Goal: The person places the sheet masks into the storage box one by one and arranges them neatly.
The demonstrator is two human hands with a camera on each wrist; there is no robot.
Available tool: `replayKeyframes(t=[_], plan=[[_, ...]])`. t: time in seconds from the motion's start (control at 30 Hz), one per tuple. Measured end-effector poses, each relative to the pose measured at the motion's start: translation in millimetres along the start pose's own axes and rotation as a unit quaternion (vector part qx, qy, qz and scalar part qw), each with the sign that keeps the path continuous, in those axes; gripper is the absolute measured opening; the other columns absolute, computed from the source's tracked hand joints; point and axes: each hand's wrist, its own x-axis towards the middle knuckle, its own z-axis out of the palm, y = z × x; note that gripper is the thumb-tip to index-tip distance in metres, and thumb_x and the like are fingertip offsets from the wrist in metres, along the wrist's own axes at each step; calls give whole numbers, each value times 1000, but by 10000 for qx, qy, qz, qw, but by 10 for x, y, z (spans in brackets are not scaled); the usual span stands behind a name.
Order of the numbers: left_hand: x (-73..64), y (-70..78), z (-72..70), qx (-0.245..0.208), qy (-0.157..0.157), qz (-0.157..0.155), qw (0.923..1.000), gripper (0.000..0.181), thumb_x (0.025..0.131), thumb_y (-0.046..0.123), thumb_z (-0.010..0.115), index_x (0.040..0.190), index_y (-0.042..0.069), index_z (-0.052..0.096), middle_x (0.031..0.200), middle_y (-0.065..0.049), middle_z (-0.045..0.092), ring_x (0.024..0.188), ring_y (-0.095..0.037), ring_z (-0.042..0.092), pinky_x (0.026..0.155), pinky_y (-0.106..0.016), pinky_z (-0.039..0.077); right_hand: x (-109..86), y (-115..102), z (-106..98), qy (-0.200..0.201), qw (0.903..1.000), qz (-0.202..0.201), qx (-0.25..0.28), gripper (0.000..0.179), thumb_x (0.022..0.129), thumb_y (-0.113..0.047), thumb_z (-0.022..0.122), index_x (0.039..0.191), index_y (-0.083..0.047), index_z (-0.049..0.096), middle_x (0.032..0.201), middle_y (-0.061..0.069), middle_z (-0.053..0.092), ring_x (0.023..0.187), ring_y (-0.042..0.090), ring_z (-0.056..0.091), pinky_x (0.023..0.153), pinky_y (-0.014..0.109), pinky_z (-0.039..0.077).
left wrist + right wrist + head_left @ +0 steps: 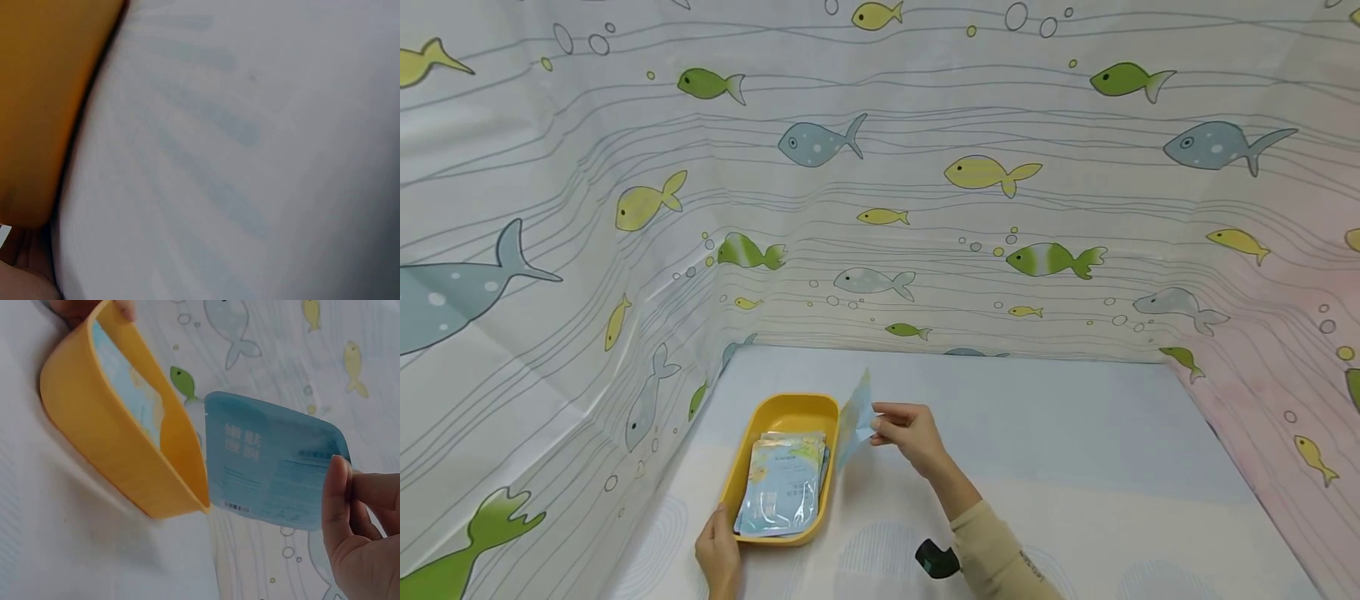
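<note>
My right hand [910,433] pinches a flat blue facial mask packet [269,462] by one edge, thumb on the printed face. The packet stands upright just right of a yellow plastic tray [822,512], overlapping its rim in the head view. Inside the tray lies a small pile of similar packets [781,487], shiny, with pale blue and yellow-green print. My left hand [718,554] grips the tray's near left corner, thumb over the rim. In the left wrist view only the tray's outer wall [44,112] and part of that hand [28,275] show.
The tray rests on a pale table covering [1075,450] with faint blue patterns. Fish-printed sheets [955,225] rise behind and on both sides. A small black device [937,558] sits against the right sleeve [996,550].
</note>
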Motion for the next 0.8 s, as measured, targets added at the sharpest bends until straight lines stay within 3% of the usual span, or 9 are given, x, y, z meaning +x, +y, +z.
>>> replayKeyframes(t=[0.17,0.3,0.47,0.63,0.67,0.73,0.8], plan=[[7,25,5,18,6,23,10000,48,98,26,39,103,-18,59,121,-31,53,115,-28,50,99,-50,34,38,2,177,-194,9997,-84,85,30,86,8,59,114,18,56,93,30,65,65,10,65,67,29,55],[10,32,3,-14,-38,17,10000,49,99,25,38,106,-19,58,122,-33,50,119,-36,45,100,-52,33,70,39,323,-340,9993,-66,150,30,85,9,59,114,17,57,93,32,64,65,11,65,68,31,55],[8,24,-1,22,-26,30,10000,49,99,26,38,104,-19,58,122,-30,52,117,-38,46,99,-52,33,109,121,514,-521,9984,-108,171,30,85,11,59,114,17,57,91,32,64,66,20,67,69,36,55],[7,13,-6,-10,-96,55,9999,49,99,25,37,110,-19,56,124,-32,49,122,-42,41,101,-53,31,113,233,693,-659,9977,-82,151,29,84,11,60,112,17,58,90,35,63,64,20,66,67,33,55],[9,7,-5,1,-90,65,9999,49,99,25,37,110,-19,57,123,-32,49,123,-41,41,101,-53,31,108,259,724,-685,9975,-81,135,29,84,11,60,112,17,58,90,36,63,64,24,67,66,32,55],[4,-5,-5,50,-35,111,9999,48,99,26,39,108,-17,59,122,-31,51,118,-25,51,101,-47,35,93,309,781,-715,9973,-79,136,28,84,12,59,112,17,58,89,37,62,67,35,66,65,31,55],[3,-18,-5,92,28,182,9998,48,98,26,41,99,-17,61,115,-29,58,104,-6,56,96,-32,40,74,351,826,-742,9972,-77,74,28,84,11,59,111,17,59,89,37,62,70,47,63,64,32,55]])
